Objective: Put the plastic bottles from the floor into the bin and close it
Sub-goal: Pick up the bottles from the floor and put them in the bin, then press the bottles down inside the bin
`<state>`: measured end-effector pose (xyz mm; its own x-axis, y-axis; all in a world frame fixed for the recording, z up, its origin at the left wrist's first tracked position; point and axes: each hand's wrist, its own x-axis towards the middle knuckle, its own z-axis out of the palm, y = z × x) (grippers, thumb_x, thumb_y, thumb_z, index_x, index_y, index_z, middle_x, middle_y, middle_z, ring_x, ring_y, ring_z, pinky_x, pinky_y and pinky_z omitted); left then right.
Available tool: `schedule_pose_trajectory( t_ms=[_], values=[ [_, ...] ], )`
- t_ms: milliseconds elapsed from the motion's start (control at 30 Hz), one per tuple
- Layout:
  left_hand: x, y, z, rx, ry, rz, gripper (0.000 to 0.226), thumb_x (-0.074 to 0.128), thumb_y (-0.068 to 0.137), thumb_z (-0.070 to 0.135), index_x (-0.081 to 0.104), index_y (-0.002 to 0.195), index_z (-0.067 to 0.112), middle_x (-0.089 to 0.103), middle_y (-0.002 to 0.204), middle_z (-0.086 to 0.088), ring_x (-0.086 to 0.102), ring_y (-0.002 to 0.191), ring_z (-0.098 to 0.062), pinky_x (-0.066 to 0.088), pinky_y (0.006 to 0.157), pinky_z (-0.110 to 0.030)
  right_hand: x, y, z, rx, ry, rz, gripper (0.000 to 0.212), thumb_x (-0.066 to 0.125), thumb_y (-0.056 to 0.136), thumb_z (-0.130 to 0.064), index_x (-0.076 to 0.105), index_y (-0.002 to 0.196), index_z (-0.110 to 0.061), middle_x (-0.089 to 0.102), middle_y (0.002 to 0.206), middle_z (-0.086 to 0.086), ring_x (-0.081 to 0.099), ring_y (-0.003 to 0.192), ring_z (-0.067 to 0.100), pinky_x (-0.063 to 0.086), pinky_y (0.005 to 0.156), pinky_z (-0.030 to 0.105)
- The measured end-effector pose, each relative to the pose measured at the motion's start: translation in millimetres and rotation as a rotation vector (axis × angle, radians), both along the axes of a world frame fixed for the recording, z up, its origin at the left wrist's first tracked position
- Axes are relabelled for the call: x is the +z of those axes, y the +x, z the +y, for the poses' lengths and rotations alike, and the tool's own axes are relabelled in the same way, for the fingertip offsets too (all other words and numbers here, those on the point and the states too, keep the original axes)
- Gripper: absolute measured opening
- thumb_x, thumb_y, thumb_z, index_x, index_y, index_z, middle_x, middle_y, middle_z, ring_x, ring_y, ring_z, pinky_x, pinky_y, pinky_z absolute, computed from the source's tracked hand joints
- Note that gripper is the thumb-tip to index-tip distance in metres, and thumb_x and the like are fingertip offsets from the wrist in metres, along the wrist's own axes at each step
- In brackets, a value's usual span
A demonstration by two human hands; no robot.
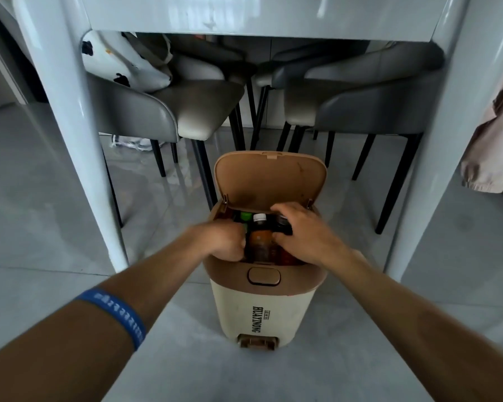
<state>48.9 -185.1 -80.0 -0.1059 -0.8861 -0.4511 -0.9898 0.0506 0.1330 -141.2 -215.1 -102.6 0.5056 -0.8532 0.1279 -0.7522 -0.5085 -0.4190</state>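
Both hands reach into one open bin [266,309]: left hand [222,242] fisted, right hand [305,233] spread over three bottles [259,242].

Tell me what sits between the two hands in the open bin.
In the head view, an upright brown bottle with a white cap stands between the left hand and the right hand, inside the bin.

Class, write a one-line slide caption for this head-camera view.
Both hands, left and right, press plastic bottles into an open-lidded pedal bin.
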Motion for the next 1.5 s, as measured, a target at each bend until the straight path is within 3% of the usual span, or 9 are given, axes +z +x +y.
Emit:
schedule_pose_trajectory(
  t_ms=[133, 333, 433, 567, 700, 800, 1133, 1333, 1500],
  values=[
    [-8, 9, 0, -0.053, -0.042, 0.232, 0.027, 0.057, 0.094, 0.044, 0.074, 0.101, 0.024, 0.069, 0.107, 0.004, 0.062, 0.1, -0.016, 0.05, 0.09, -0.034, -5, -2, 3, -0.067, -0.063, 0.034, 0.04, 0.06, 0.089, -0.029, 0.053, 0.129, -0.025, 0.057, 0.131, 0.0, 0.053, 0.119, 0.024, 0.047, 0.094, 0.041],
    [0, 45, -1, 0.175, -0.694, 0.598, 0.009, 0.065, 0.093, 0.026, 0.069, 0.086, 0.029, 0.065, 0.084, 0.015, 0.061, 0.08, -0.002, 0.041, 0.067, -0.02, 20, -10, 6, -0.287, -0.546, -0.407, 0.06, 0.06, 0.083, -0.021, 0.038, 0.138, -0.024, 0.039, 0.143, 0.005, 0.044, 0.122, 0.026, 0.042, 0.099, 0.045],
    [7, 46, 2, 0.422, -0.944, 0.758, 0.014, 0.065, 0.093, 0.022, 0.065, 0.106, 0.016, 0.065, 0.092, 0.001, 0.057, 0.077, -0.009, 0.042, 0.067, -0.024, 41, -6, -1, -0.314, -0.475, -0.366, 0.074, 0.062, 0.085, -0.032, 0.024, 0.149, -0.024, 0.027, 0.157, 0.008, 0.033, 0.138, 0.032, 0.03, 0.108, 0.054],
    [18, 41, 13, 0.395, -0.837, 0.922, 0.045, 0.053, 0.1, 0.032, 0.043, 0.143, 0.026, 0.052, 0.136, -0.003, 0.051, 0.119, -0.015, 0.039, 0.1, -0.032, 46, -7, 3, -0.255, -0.344, -0.392, 0.056, 0.052, 0.093, -0.049, 0.039, 0.141, -0.023, 0.055, 0.134, 0.004, 0.049, 0.122, 0.025, 0.033, 0.104, 0.045],
    [22, 37, 40, 0.008, -0.806, 0.72, 0.037, 0.044, 0.098, 0.047, 0.062, 0.122, 0.026, 0.065, 0.112, 0.006, 0.057, 0.103, 0.001, 0.038, 0.091, -0.01, 22, -22, 42, -0.183, -0.44, -0.308, 0.04, 0.04, 0.093, -0.056, 0.059, 0.108, -0.023, 0.065, 0.104, -0.003, 0.057, 0.096, 0.02, 0.029, 0.085, 0.033],
    [-7, 35, 68, -0.243, -0.81, 0.462, 0.033, 0.044, 0.099, 0.043, 0.069, 0.102, 0.022, 0.067, 0.095, 0.01, 0.058, 0.088, 0.0, 0.044, 0.085, -0.023, -12, -31, 72, -0.116, -0.468, -0.174, 0.038, 0.046, 0.092, -0.051, 0.065, 0.097, -0.019, 0.067, 0.101, -0.002, 0.06, 0.089, 0.023, 0.036, 0.083, 0.039],
    [-51, 45, 94, -0.235, -0.76, 0.411, 0.054, 0.067, 0.081, 0.055, 0.064, 0.123, 0.022, 0.059, 0.13, 0.008, 0.051, 0.115, -0.011, 0.044, 0.098, -0.031, -41, -35, 87, -0.04, -0.427, 0.032, 0.047, 0.049, 0.091, -0.055, 0.066, 0.112, -0.017, 0.062, 0.117, 0.002, 0.059, 0.103, 0.028, 0.044, 0.088, 0.044],
    [-53, 44, 90, -0.274, -0.813, 0.302, 0.055, 0.075, 0.076, 0.052, 0.067, 0.118, 0.017, 0.065, 0.121, 0.001, 0.058, 0.106, -0.017, 0.049, 0.093, -0.037, -36, -37, 89, -0.028, -0.422, 0.088, 0.052, 0.05, 0.089, -0.059, 0.067, 0.113, -0.016, 0.062, 0.119, 0.003, 0.06, 0.104, 0.028, 0.045, 0.089, 0.046],
    [-57, 24, 91, -0.289, -0.879, 0.299, 0.053, 0.07, 0.075, 0.054, 0.071, 0.109, 0.015, 0.066, 0.106, 0.001, 0.054, 0.091, -0.015, 0.044, 0.082, -0.024, -38, -37, 98, 0.012, -0.504, 0.028, 0.046, 0.054, 0.088, -0.055, 0.062, 0.112, -0.016, 0.061, 0.119, 0.003, 0.058, 0.101, 0.025, 0.043, 0.087, 0.039]
  ],
)
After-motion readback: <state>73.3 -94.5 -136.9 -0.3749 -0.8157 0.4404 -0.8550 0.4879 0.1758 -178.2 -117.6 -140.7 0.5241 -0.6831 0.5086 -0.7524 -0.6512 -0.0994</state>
